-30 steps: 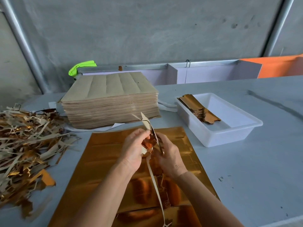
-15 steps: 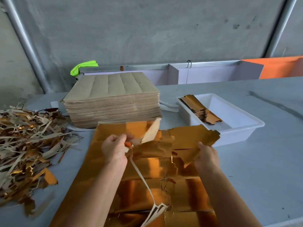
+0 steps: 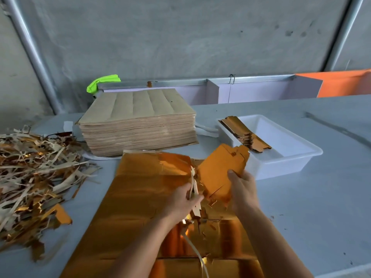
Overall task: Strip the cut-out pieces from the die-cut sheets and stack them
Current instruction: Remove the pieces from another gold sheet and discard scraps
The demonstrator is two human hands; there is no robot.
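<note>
On grey table (image 3: pixel 301 197), under concrete wall (image 3: pixel 180 37)

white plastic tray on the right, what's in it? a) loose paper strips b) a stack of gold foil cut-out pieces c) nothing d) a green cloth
b: the white plastic tray holds a stack of gold foil cut-out pieces at its left end; the scrap strips lie in a pile on the table's left side.

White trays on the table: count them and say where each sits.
1. The white tray sits on the table's right side, beyond the right hand, with a stack of gold cut-outs inside at its left end. None seems hidden.
</note>
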